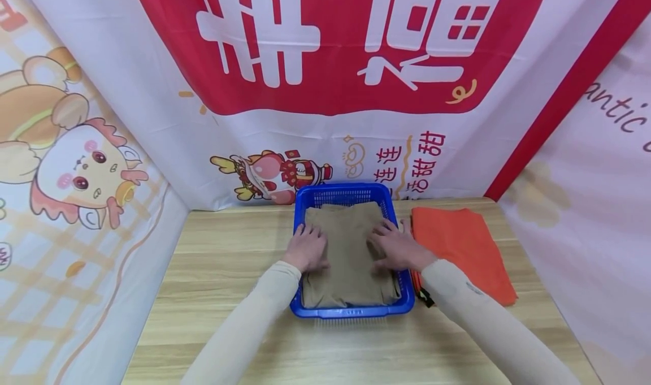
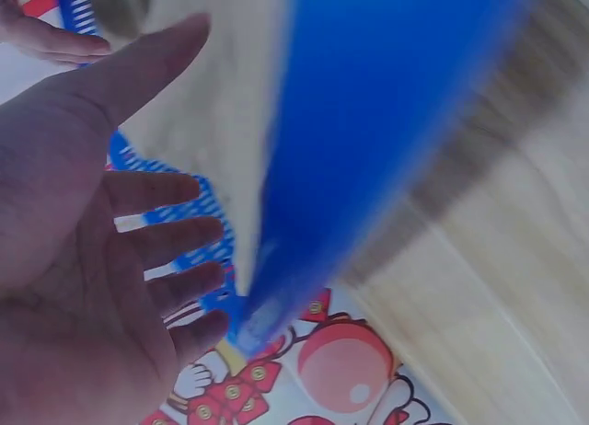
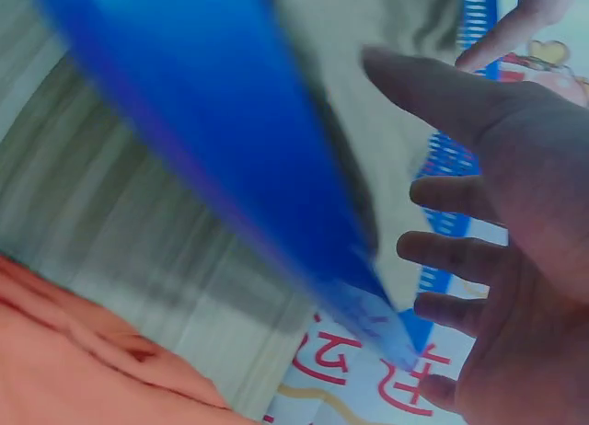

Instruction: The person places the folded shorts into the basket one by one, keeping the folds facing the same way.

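Observation:
A folded khaki cloth (image 1: 348, 249) lies in a blue plastic basket (image 1: 351, 312), covering most of its bottom. Over the cloth's left side is my left hand (image 1: 307, 248), its fingers fairly straight and spread in the left wrist view. My right hand (image 1: 396, 246) is at the right side of the cloth, by the basket rim, with the fingers extended. Neither palm holds anything in the wrist views. Whether the fingertips press on the cloth or hover just over it, I cannot tell.
Right of the basket lies a folded orange cloth (image 1: 463, 249), with a dark strap-like piece (image 1: 424, 297) at its near left edge. Everything stands on a wooden table (image 1: 229, 260). Printed curtains (image 1: 335, 130) hang behind and on both sides.

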Tool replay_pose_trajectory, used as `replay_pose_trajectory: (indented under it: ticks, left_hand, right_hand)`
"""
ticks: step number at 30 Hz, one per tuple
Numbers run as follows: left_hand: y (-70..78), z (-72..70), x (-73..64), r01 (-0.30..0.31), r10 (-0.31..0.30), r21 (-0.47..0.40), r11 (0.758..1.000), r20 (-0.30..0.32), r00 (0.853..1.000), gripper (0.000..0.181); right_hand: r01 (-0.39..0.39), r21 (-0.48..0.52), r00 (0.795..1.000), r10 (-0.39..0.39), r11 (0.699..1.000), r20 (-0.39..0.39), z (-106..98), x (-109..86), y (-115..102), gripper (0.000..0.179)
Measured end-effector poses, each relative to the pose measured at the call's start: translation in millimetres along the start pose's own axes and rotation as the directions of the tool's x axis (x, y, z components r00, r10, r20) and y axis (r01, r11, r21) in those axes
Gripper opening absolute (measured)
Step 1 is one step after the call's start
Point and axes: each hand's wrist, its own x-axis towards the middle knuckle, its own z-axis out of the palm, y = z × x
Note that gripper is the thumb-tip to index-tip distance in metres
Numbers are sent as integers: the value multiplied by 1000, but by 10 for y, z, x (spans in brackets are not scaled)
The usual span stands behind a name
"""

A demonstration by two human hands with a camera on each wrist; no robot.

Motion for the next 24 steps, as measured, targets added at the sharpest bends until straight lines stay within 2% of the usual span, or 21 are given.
replay_pose_trajectory:
  ticks: [2,6,13,16,20,24]
  left_hand:
    - [23,-52,14,-4,2,-59,998,-33,999,74]
    - [98,-161,30,-4,-4,-151,988,-55,998,70]
    - [270,-290,51,-25,7,-335,942,-53,999,75]
    - [361,-332,67,-34,10,-415,909,-60,998,76]
    - [507,-356,112,-22,-11,-503,864,-64,998,77]
    - [685,-368,168,-15,-37,-597,802,-75,996,77]
  right_hand:
    - [5,30,999,-3,1000,-52,-59,-28,-21,70]
    - [-1,63,990,10,998,-143,-158,-98,-36,59]
    - [-12,181,966,58,983,-250,-250,-284,59,52]
    - [-27,244,959,94,969,-267,-273,-380,134,50]
    - [-94,314,951,178,945,-251,-276,-512,275,52]
    - [-164,371,936,263,914,-235,-239,-657,459,56]
